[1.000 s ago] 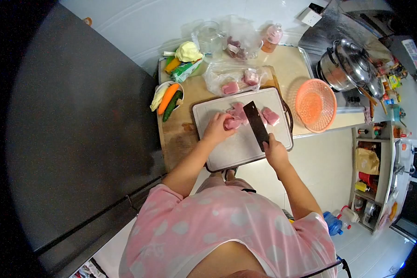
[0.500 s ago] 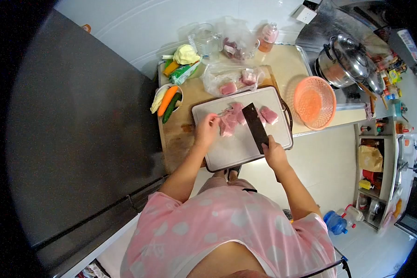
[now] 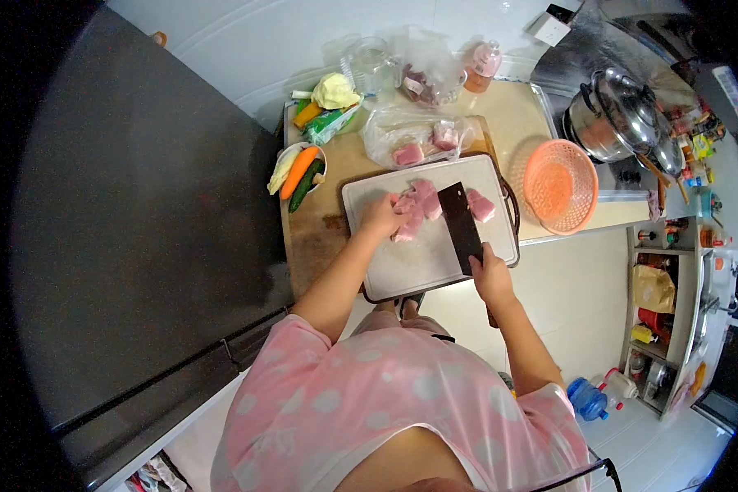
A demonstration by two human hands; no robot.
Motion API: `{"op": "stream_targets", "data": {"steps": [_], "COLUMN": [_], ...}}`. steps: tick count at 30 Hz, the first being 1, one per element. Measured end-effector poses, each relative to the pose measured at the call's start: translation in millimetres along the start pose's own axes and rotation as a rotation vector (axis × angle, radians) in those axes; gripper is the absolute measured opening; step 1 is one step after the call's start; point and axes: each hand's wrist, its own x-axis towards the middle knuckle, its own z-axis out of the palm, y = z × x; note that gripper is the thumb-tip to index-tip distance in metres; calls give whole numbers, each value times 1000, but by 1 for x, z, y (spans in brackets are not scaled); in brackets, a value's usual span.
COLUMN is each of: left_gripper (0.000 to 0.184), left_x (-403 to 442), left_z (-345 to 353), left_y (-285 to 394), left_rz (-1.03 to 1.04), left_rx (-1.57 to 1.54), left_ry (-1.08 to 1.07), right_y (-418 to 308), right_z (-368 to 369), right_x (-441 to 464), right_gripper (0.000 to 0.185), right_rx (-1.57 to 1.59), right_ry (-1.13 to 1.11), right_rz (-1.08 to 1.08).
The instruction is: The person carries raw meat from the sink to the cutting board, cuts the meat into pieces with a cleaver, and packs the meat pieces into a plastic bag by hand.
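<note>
1. Right hand [image 3: 490, 275]: closed around the handle end of a dark, broad-bladed rectangular cleaver [image 3: 462, 231]. The blade slants toward the far left, its wide face showing from above.

2. Left hand [image 3: 381, 217]: fingers bent, tips at the left edge of a cluster of raw, pale-pink meat pieces [image 3: 424, 194]. Whether they pinch the meat or only rest on it, cannot tell.

3. Place of the meat: the cluster lies left of the blade, on the far half of a pale, rounded-rectangular cutting board [image 3: 402, 266] with a dark rim. A single pink chunk of meat [image 3: 481, 207] lies just right of the blade. (Whether the edge touches board or meat is hidden at this angle.)

4. Step in hand, as judged: portioning the meat, left hand tending pieces while the right keeps the cleaver ready. Nothing shows the blade inside a piece.

5. What a next cut would call for, as judged: a piece steadied flat, fingertips tucked clear of the edge, the blade turned upright. Raw meat probably slips, so a firm hold matters.

6. Nearby: beyond the board, a clear, crumpled plastic bag [image 3: 379, 139] with more pink meat; to the right, a round, peach-coloured plastic colander [image 3: 591, 197], well apart from both hands.
</note>
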Motion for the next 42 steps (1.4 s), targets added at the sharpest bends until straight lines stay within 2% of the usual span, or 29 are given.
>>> {"op": "stream_targets", "data": {"steps": [3,6,9,12,15,18,21,24,27,31,34,39,42], "left_gripper": [47,42,39,40,42,39,33,30,26,20,16,15,19], "left_x": [0,2,-16,-22,-26,-34,-35,-47,-60,-71,-65,-63,-71], "left_z": [4,11,-14,-19,-20,-9,7,-1,-2,3,13,9,0], "left_y": [-9,-20,7,10,9,7,-4,-2,5,17,6,8,20], "left_rz": [59,-22,-317,-344,-324,-194,128,272,523,578,556,581,553], "left_rx": [-12,-379,-911,-1086,-1121,-1078,-335,-138,-81,67,60,84,49], "left_ry": [-14,-15,-197,-231,-278,-217,306,460,441,362,377,437,388], "right_y": [1,1,3,2,-1,0,-8,-17,-35,-35,-34,-30,-25], "right_z": [0,-1,-1,-3,-4,-3,-4,1,0,6,3,0,0], "right_x": [-1,-1,0,1,4,6,8,13,17,30,38,43,47], "right_gripper": [23,23,24,25,25,24,22,20,20,20,20,24,26], "right_rx": [27,42,62,53,52,49,32,11,-34,-270,-373,-315,-321], "right_ry": [20,15,11,15,-14,-18,-26,-97,-121,-150,-160,-131,-142], "right_rz": [-2,5,10,-11,17,0,-64,-147,-286,-452,-429,-344,-313]}}
